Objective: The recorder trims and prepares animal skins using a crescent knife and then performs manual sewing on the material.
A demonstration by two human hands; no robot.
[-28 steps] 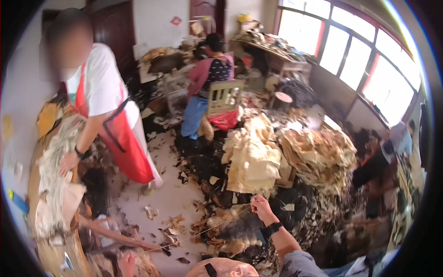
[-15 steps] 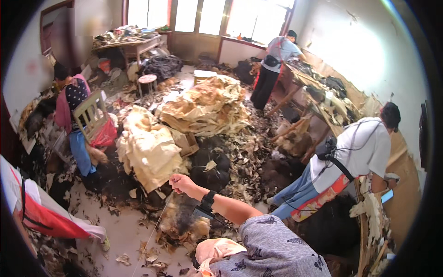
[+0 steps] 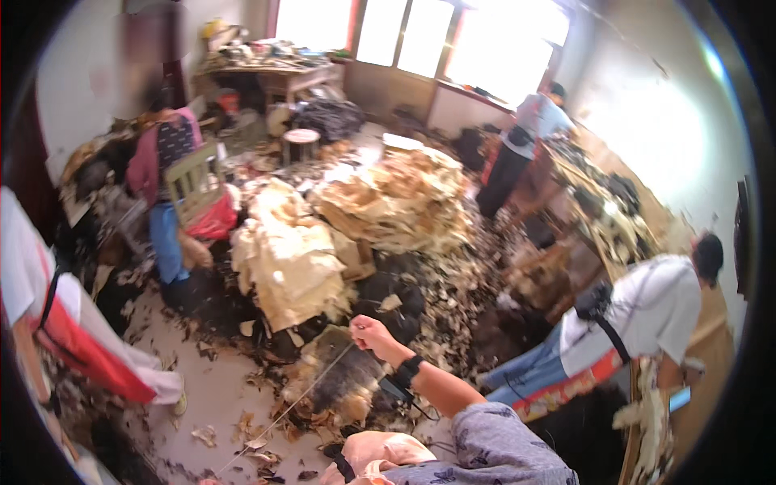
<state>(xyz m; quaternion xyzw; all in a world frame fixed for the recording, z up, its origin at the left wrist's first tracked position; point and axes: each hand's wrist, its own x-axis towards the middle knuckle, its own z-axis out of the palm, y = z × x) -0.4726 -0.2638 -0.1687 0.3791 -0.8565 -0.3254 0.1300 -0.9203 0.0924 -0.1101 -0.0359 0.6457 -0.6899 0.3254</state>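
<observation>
My right hand (image 3: 372,335) is raised at the middle of the view, its fingers pinched on the end of a thin, pale thread (image 3: 315,381). The thread runs taut and slanting down to the lower left edge. A black band (image 3: 411,369) circles my right wrist, and the sleeve is grey with dark butterflies. At the thread's lower end a pinkish speck is too small to make out; otherwise my left hand does not show. Below the thread lies a dark, furry piece of hide (image 3: 343,380) with pale edges. Peach cloth (image 3: 380,453) covers my front.
Ahead stand a stack of cream hides (image 3: 287,259) and a larger tan pile (image 3: 396,198). Scraps litter the floor (image 3: 182,356). People work at left and along a bench (image 3: 602,230) at right. A wooden chair (image 3: 190,186) and a round stool (image 3: 301,139) stand farther back.
The whole view has shifted, so the room appears farther right and lower. My right hand stays raised, still pinching the thread, which now slants more.
</observation>
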